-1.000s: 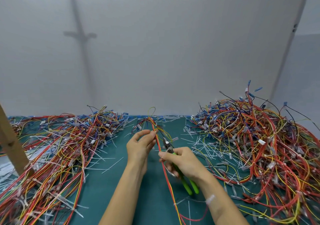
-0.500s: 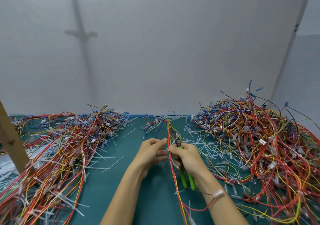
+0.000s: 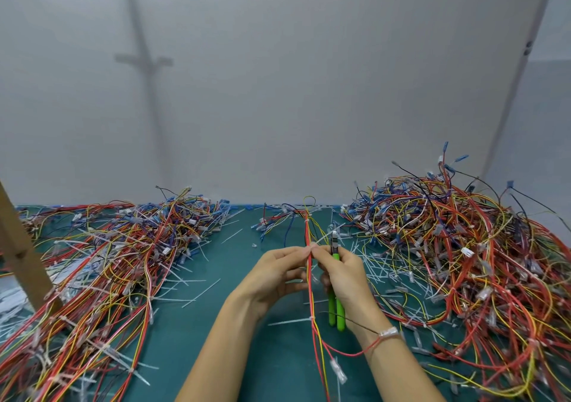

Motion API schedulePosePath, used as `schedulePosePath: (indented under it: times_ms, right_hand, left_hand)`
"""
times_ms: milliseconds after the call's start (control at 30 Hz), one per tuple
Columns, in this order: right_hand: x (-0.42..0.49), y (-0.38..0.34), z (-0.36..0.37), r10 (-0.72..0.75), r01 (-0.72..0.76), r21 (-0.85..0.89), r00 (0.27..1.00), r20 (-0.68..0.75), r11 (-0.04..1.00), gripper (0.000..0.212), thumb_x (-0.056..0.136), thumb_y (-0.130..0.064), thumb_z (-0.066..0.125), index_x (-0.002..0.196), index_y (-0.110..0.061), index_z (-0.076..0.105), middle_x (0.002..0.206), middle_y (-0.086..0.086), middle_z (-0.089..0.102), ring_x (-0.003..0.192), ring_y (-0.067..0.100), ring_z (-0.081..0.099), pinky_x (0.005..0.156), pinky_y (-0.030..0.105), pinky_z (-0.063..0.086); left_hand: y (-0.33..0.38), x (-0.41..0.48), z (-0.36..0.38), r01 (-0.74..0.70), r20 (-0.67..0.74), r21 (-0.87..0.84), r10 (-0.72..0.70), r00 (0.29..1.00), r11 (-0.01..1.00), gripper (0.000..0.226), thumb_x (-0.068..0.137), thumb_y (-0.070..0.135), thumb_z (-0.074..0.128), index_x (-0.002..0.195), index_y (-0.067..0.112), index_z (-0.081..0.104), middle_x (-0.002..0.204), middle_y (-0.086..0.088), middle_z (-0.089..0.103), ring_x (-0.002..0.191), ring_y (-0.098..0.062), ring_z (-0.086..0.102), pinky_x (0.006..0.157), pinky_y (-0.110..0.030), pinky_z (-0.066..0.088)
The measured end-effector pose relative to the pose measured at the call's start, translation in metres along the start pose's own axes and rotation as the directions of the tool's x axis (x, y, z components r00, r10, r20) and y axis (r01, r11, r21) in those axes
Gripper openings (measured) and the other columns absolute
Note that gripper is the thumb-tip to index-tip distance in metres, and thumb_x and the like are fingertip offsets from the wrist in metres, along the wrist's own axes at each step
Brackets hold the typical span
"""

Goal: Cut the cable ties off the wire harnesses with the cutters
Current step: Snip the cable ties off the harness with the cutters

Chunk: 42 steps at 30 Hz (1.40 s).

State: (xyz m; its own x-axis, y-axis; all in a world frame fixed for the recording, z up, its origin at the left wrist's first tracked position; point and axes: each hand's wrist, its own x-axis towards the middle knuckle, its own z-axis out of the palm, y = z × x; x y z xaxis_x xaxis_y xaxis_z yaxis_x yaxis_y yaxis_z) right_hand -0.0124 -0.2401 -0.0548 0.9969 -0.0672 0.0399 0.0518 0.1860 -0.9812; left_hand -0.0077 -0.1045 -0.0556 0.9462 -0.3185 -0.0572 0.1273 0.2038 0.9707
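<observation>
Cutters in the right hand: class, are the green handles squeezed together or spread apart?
Together. The green handles of the cutters lie side by side, nearly touching, below the right hand that grips them. Blades: cannot tell.

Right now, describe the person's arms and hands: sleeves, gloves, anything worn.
No sleeves are in view. The left hand and right hand wear no gloves, and no rings or watch show. Across the right wrist lies a small clear piece on red and dark strands; whether it is a bracelet or a stray wire, I cannot tell.

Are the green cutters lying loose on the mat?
No, the right hand grips the green cutters while the left hand pinches the wire harness.
</observation>
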Motion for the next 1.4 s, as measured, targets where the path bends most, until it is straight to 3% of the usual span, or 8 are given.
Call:
schedulePosePath:
  times_ms: [167,300,500,700,900,1033,1233,1400]
  right_hand:
    - [0.001,-0.002,0.0,-0.002,0.003,0.091,1.0,-0.013,0.996,0.01,0.09,-0.01,0.067,0.083,-0.008,0.059,0.057,0.0,0.043,0.044,0.012,0.034,0.045,0.025,0.028]
    - [-0.001,-0.004,0.0,-0.046,0.042,0.105,0.998,0.032,0.994,0.002,0.088,-0.006,0.067,0.09,-0.004,0.067,0.058,0.0,0.049,0.045,0.01,0.042,0.043,0.02,0.037]
    - [-0.002,0.002,0.005,-0.144,0.141,0.053,0.988,0.057,0.989,0.007,0.091,-0.014,0.066,0.091,-0.008,0.071,0.064,-0.002,0.061,0.052,0.009,0.048,0.051,0.021,0.042]
    - [0.006,0.009,0.005,-0.199,0.198,-0.034,0.979,-0.039,0.98,0.011,0.093,-0.012,0.064,0.083,-0.014,0.069,0.062,-0.004,0.068,0.048,0.005,0.05,0.049,0.019,0.043]
    - [0.008,0.013,0.002,-0.215,0.208,-0.067,0.971,-0.102,0.976,0.014,0.091,-0.014,0.066,0.077,-0.016,0.067,0.057,-0.006,0.06,0.053,0.011,0.051,0.056,0.031,0.044]
    - [0.009,0.014,0.001,-0.236,0.227,-0.098,0.967,-0.1,0.969,0.014,0.091,-0.014,0.066,0.077,-0.016,0.067,0.057,-0.007,0.059,0.055,0.012,0.052,0.059,0.034,0.044]
    - [0.009,0.015,0.0,-0.296,0.282,-0.175,0.954,-0.054,0.943,0.019,0.09,-0.015,0.067,0.072,-0.021,0.067,0.06,-0.005,0.063,0.058,0.01,0.054,0.062,0.036,0.047]
    - [0.008,0.015,0.001,-0.325,0.312,-0.205,0.945,-0.035,0.928,0.017,0.091,-0.018,0.067,0.075,-0.023,0.068,0.065,-0.007,0.067,0.06,0.004,0.059,0.063,0.029,0.05]
  left_hand:
    - [-0.001,0.004,0.0,-0.07,-0.089,-0.207,0.053,0.995,0.976,0.016,0.085,0.028,0.065,0.085,0.012,0.068,0.083,-0.004,0.066,0.075,-0.015,0.067,0.067,-0.027,0.056]
    - [0.002,0.004,-0.009,-0.144,-0.137,-0.328,0.104,0.985,0.934,0.016,0.083,0.024,0.064,0.088,0.009,0.061,0.074,-0.002,0.062,0.057,-0.014,0.061,0.062,-0.028,0.057]
    - [0.001,0.004,-0.013,-0.242,-0.219,-0.13,0.21,0.953,0.962,0.01,0.085,0.024,0.066,0.088,0.014,0.065,0.075,0.001,0.063,0.053,-0.012,0.054,0.061,-0.027,0.055]
    - [-0.003,0.006,-0.007,-0.26,-0.238,0.034,0.26,0.936,0.965,0.005,0.088,0.011,0.067,0.091,0.008,0.065,0.081,-0.004,0.072,0.072,-0.015,0.068,0.074,-0.03,0.06]
    - [-0.005,0.006,0.0,-0.27,-0.213,0.192,0.309,0.927,0.943,0.013,0.088,0.01,0.068,0.096,-0.001,0.067,0.091,-0.02,0.069,0.085,-0.023,0.069,0.074,-0.024,0.057]
    - [-0.006,0.007,0.001,-0.274,-0.218,0.2,0.316,0.924,0.941,0.015,0.087,0.009,0.069,0.098,-0.002,0.069,0.096,-0.023,0.071,0.087,-0.026,0.07,0.079,-0.027,0.058]
    - [-0.006,0.008,0.002,-0.232,-0.231,0.084,0.246,0.941,0.969,0.015,0.088,0.004,0.067,0.102,-0.002,0.067,0.093,-0.013,0.07,0.082,-0.019,0.07,0.074,-0.024,0.057]
    - [-0.006,0.007,0.002,-0.224,-0.226,0.073,0.235,0.945,0.972,0.018,0.089,0.006,0.066,0.103,-0.004,0.065,0.091,-0.012,0.072,0.083,-0.019,0.071,0.073,-0.024,0.056]
